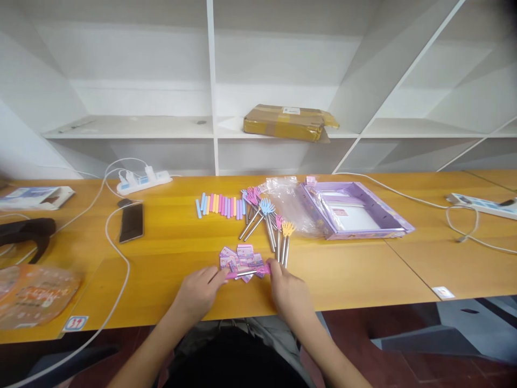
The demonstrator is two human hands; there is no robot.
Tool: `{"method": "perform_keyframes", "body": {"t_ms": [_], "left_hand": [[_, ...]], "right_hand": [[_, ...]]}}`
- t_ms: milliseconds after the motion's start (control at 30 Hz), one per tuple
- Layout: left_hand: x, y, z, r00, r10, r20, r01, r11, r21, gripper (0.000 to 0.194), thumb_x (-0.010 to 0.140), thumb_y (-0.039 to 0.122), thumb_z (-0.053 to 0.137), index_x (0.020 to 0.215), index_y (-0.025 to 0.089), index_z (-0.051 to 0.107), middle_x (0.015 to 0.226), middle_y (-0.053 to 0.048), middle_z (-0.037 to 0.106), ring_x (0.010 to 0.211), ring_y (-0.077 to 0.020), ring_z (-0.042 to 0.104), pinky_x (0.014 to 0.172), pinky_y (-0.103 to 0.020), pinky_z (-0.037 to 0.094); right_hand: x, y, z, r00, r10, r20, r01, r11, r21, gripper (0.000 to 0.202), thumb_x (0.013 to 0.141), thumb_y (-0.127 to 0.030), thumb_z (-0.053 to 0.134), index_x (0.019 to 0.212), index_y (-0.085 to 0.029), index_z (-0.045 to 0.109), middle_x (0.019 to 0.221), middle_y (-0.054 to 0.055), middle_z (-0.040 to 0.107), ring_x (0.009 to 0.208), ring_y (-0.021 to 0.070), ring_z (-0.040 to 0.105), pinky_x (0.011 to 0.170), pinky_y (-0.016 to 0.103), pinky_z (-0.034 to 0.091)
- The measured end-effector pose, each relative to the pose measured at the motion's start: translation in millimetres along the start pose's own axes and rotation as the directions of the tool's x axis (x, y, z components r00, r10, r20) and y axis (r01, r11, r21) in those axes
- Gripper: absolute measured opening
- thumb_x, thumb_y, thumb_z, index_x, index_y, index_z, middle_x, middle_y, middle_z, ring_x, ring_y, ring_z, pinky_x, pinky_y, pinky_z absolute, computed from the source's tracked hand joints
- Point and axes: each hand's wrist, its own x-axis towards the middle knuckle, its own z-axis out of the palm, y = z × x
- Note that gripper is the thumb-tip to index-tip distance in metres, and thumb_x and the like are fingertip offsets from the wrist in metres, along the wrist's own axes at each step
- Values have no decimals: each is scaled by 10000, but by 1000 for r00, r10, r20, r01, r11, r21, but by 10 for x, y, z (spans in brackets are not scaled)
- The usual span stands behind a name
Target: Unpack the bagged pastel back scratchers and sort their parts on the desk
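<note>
Between both hands a back scratcher (247, 273) lies level, with a silver rod and pink ends. My left hand (201, 290) is closed on its pink handle, and my right hand (289, 293) grips the pink claw end. Beneath it a pile of small purple-and-pink printed cards (244, 251) rests on the table. Just beyond, several back scratchers (266, 207) with blue, pink and yellow claw heads and bare metal rods lie in a loose fan. To their left stretches a row of coloured handle tubes (221, 205).
Right of the scratchers sit clear plastic wrapping (285, 202) and an open purple display box (374, 233). A phone (131, 222), white cable and power strip (144, 182) occupy the left side. A taped carton (283, 123) stands on the shelf above the wooden table (161, 269).
</note>
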Motion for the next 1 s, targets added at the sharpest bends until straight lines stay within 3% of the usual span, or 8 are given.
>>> {"method": "perform_keyframes", "body": {"t_ms": [133,300,500,700,867,933,1000], "left_hand": [[-65,-1,-33,1000,-17,7,18,993,-113,269,1110,264,475,1298,229,664,1004,-69,747,816,-191,708,740,-294,525],[-118,20,-34,996,-80,32,84,985,-151,234,1041,198,489,1176,214,680,974,-68,743,845,-209,714,752,-311,546],[-131,21,-37,975,-136,176,142,990,-24,126,920,148,497,888,209,602,734,-32,682,656,-191,647,620,-292,481],[-122,-43,-70,963,-162,217,155,987,52,98,879,158,518,861,213,596,719,-52,689,672,-223,676,613,-305,462],[-7,-89,-103,961,-152,233,137,987,80,94,873,181,523,827,219,595,720,-66,704,678,-249,694,605,-341,470],[11,-170,-139,966,-135,220,117,989,93,94,872,195,529,820,228,599,707,-66,709,661,-260,694,592,-358,467],[-59,-353,-234,971,-138,194,118,987,111,102,864,202,525,807,234,602,694,-67,712,639,-267,689,580,-368,464]], "right_hand": [[-45,107,-77,998,-28,-60,36,991,130,273,1028,-118,428,1241,-202,576,965,81,798,624,191,718,541,278,382],[-58,102,-61,1000,-22,7,20,977,214,261,1023,-141,448,1226,-196,601,932,62,796,662,212,730,571,285,389],[-50,50,-23,998,-50,47,37,969,245,269,1019,-124,411,1206,-191,593,903,55,786,642,211,712,580,290,375],[-44,92,-55,991,-125,46,111,965,237,255,981,-117,443,1159,-192,610,934,58,775,645,204,698,602,290,374],[11,77,-26,984,-179,3,175,963,206,234,976,-151,455,1117,-216,631,799,45,752,624,236,697,578,306,423],[49,172,-30,982,-189,-3,186,962,202,263,982,-175,449,1155,-245,636,775,43,752,619,260,705,561,325,455],[59,461,-74,988,-157,-5,155,966,209,284,990,-203,465,1199,-267,647,807,69,771,652,286,732,569,351,490]]}}
